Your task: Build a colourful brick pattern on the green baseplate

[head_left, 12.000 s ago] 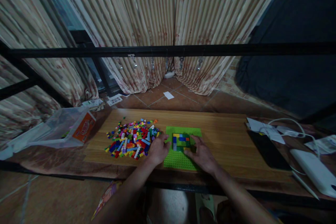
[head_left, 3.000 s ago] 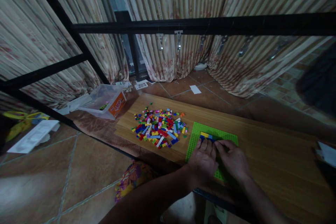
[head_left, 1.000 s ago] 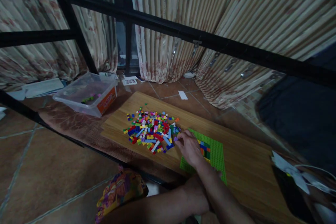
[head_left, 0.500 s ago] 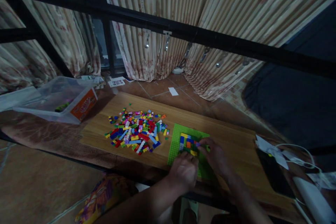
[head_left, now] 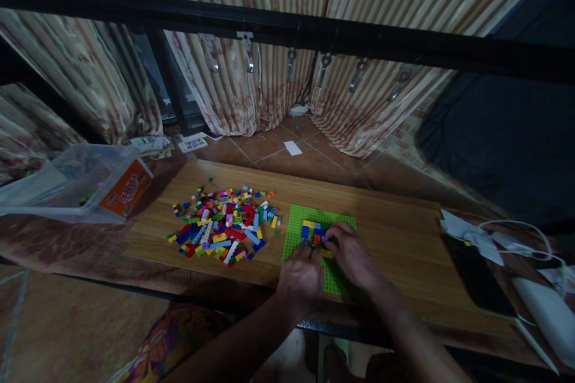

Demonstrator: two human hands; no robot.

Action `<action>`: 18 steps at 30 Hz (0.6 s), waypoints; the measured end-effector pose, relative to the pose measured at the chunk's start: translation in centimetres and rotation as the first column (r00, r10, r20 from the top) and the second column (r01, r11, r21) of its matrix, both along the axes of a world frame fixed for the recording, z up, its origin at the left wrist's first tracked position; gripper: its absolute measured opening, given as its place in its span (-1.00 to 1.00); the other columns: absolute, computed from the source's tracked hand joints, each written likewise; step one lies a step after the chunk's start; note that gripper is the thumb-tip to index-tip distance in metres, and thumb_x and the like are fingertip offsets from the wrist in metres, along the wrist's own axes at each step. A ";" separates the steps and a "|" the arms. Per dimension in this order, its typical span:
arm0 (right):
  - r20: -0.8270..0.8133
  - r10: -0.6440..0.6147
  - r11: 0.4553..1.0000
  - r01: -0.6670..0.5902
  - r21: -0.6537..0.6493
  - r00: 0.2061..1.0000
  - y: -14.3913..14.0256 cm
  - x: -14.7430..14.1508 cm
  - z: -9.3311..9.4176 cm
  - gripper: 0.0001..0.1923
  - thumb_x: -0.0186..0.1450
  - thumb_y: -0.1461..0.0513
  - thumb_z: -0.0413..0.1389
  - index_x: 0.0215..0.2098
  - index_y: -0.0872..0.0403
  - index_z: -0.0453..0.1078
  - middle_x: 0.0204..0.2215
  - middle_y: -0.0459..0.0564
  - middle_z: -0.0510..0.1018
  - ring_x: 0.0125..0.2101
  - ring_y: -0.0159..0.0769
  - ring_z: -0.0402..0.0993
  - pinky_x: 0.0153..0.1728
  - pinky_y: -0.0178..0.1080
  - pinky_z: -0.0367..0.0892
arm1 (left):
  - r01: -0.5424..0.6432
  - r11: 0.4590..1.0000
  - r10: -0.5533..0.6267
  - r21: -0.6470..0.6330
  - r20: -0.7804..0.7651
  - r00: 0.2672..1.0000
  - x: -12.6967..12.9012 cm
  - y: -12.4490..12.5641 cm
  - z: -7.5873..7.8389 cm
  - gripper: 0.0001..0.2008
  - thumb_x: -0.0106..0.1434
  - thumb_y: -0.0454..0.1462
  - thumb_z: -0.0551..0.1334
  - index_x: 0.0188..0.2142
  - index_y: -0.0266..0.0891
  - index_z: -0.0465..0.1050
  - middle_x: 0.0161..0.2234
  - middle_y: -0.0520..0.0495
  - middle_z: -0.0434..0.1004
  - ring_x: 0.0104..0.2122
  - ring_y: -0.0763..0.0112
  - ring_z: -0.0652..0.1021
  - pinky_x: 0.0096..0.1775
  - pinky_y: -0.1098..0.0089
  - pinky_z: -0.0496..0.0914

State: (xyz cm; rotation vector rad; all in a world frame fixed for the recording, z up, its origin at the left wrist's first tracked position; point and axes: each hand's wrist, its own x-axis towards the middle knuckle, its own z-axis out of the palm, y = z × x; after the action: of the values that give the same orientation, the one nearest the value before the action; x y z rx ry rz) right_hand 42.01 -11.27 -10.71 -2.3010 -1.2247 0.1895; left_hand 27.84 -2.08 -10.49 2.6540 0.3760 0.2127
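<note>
A green baseplate [head_left: 294,222] lies on the wooden board, bearing a low build of toy bricks [head_left: 306,232] in blue, yellow, orange and other colours. Bent over the near left side of this build, my left hand [head_left: 300,275] has its fingers closed together, and its fingertips hide what they grip. From the right, my right hand [head_left: 353,254] reaches in with thumb and forefinger pinched at a small purple brick [head_left: 325,240] on the build's right side. Part of the build is hidden under both hands.
Left of the baseplate, a wide heap of loose mixed bricks [head_left: 224,227] covers the wooden board [head_left: 395,245]. A clear plastic box [head_left: 85,185] with an orange label stands farther left. White cables [head_left: 525,245], papers and a black flat object [head_left: 476,275] lie at the right end.
The camera view has tilted and shifted. My right hand has come in closer over the build, its fingers bent more tightly by the purple brick. My left hand stays at the near side.
</note>
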 end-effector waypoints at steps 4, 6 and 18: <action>0.009 -0.012 1.000 0.012 -0.022 1.000 0.3 -0.1 0.0 -0.93 0.23 0.32 0.05 -0.33 0.05 0.34 -0.26 0.01 0.42 -0.21 -0.21 0.36 -0.16 -0.17 0.29 | -0.025 1.000 0.026 0.018 -0.026 0.999 0.2 0.2 0.0 -0.66 0.27 -0.26 0.04 0.02 -0.28 0.32 -0.14 -0.16 0.47 -0.14 0.19 0.45 -0.10 0.24 0.39; 0.007 -0.013 1.000 0.013 -0.022 1.000 0.2 -0.1 0.0 -0.94 0.23 0.32 0.06 -0.33 0.04 0.34 -0.26 0.01 0.42 -0.21 -0.21 0.37 -0.15 -0.17 0.30 | -0.031 0.999 0.032 0.017 -0.048 0.998 0.3 0.4 0.0 -0.64 0.26 -0.26 0.05 0.03 -0.29 0.31 -0.11 -0.16 0.46 -0.12 0.18 0.44 -0.08 0.23 0.39; -0.006 -0.054 0.998 0.054 -0.013 0.998 0.2 -0.1 -0.1 -0.93 0.20 0.29 0.10 -0.34 0.04 0.40 -0.18 0.01 0.41 -0.15 -0.23 0.38 -0.10 -0.18 0.30 | -0.022 0.999 0.023 0.031 -0.031 0.999 0.6 0.6 -0.2 -0.65 0.27 -0.27 0.05 0.04 -0.27 0.31 -0.13 -0.15 0.45 -0.15 0.21 0.45 -0.10 0.25 0.40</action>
State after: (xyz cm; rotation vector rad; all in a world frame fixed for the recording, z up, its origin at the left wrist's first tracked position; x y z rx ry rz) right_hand 41.94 -11.02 -10.78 -2.3396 -1.1594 0.1852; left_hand 28.40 -1.46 -10.73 2.6875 0.4168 0.1852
